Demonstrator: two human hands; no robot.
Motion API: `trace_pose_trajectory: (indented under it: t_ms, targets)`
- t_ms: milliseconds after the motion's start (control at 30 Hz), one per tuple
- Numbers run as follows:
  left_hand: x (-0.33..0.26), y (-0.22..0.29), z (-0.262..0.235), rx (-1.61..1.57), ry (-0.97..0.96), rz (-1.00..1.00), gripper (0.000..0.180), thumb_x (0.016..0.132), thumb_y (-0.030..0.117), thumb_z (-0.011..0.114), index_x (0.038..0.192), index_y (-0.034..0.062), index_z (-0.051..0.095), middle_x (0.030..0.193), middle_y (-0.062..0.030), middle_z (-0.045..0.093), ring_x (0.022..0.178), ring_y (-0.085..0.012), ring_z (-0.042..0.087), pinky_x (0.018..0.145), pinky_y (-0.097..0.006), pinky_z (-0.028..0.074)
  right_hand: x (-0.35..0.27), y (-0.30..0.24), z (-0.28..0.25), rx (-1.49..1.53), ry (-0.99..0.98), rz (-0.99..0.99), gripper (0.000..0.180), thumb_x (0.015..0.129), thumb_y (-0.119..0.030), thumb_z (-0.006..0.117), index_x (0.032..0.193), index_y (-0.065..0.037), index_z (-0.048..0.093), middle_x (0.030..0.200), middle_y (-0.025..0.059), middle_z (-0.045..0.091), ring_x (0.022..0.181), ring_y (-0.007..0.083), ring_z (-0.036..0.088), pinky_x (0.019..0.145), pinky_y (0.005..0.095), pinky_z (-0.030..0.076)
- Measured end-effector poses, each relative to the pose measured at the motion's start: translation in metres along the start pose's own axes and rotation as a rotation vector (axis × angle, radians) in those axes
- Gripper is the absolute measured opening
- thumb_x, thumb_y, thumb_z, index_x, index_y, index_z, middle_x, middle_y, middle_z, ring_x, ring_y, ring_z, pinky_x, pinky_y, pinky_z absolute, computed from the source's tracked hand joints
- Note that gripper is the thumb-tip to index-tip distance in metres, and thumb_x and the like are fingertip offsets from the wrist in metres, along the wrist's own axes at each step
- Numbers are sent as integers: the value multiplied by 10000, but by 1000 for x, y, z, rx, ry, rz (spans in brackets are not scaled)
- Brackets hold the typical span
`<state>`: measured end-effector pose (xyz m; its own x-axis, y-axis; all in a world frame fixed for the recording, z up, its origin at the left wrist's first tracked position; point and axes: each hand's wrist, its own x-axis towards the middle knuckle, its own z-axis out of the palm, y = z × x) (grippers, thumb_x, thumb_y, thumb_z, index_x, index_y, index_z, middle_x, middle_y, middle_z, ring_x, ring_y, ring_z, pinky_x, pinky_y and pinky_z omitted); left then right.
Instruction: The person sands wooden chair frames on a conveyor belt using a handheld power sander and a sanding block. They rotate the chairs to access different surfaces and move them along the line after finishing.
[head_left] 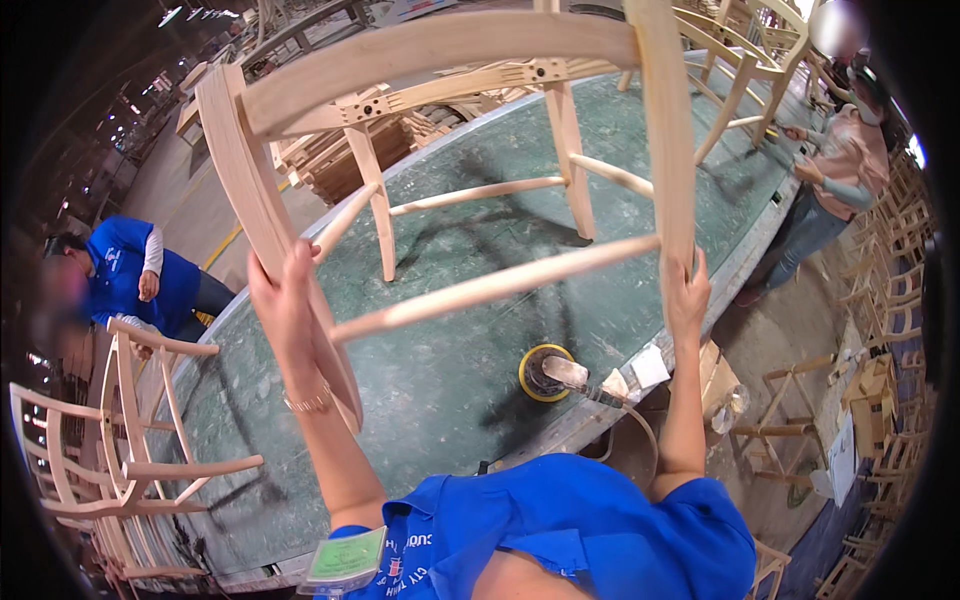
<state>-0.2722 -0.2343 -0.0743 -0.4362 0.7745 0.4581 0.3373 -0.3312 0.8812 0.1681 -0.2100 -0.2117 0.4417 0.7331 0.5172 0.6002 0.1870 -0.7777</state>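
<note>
A bare pale-wood chair frame is held tilted over the green worktable, its curved rail uppermost and its stretchers spanning the legs. My left hand is closed around the left near leg, just beside the end of the near stretcher. Across from it, my right hand grips the lower part of the right near leg. On the table below the frame, towards the right front edge, rests a round sander with a yellow-rimmed pad and a hose. Neither hand touches it.
At left, a person in blue stands by another chair frame. A person in a pink top works at the far right beside more frames. White paper lies near the table edge. Stacked wood stands beyond the table.
</note>
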Motion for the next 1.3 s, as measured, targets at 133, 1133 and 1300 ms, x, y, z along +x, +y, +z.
trace_pose_trajectory:
  t_ms: [133, 1133, 1300]
  targets:
    - [-105, -48, -30, -32, 125, 5, 479, 840, 196, 633, 1229, -18, 455, 1047, -111, 600, 918, -167, 579, 796, -292, 467, -41, 18, -13, 56, -36, 84, 553, 809, -266, 683, 1218, 58, 500, 954, 193, 641, 864, 207, 614, 757, 348, 480]
    - [-125, -244, 244, 149, -700, -188, 1046, 705, 558, 754, 1350, -118, 286, 1213, -240, 545, 1149, -321, 523, 955, -346, 406, -162, 61, -50, -195, -257, 264, 340, 893, -283, 582, 1123, -32, 573, 846, 204, 644, 789, 340, 651, 697, 402, 489]
    - [-166, -207, 175, 159, -917, -558, 635, 847, 428, 657, 1255, -37, 514, 1241, -173, 569, 1081, -203, 557, 958, -343, 412, -171, 46, -11, -218, -438, 152, 413, 907, -305, 571, 1232, -52, 536, 1157, 202, 603, 1070, 364, 579, 880, 407, 455]
